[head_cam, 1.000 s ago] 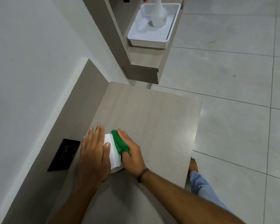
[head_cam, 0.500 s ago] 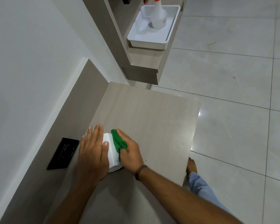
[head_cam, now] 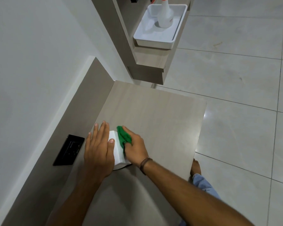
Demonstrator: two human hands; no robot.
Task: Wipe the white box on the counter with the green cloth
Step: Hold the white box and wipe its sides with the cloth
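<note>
A: Lower left of centre: left hand (head_cam: 98,152) lies flat, fingers spread, atop the white box (head_cam: 117,150) on the counter (head_cam: 153,115).

B: Probably light and slippery, so pin it. Right hand (head_cam: 135,148) clenches the soft green cloth (head_cam: 123,136) against its side.

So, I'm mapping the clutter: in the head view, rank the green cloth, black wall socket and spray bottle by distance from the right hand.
1. green cloth, in the right hand
2. black wall socket, left on the backsplash
3. spray bottle, far shelf tray
</note>
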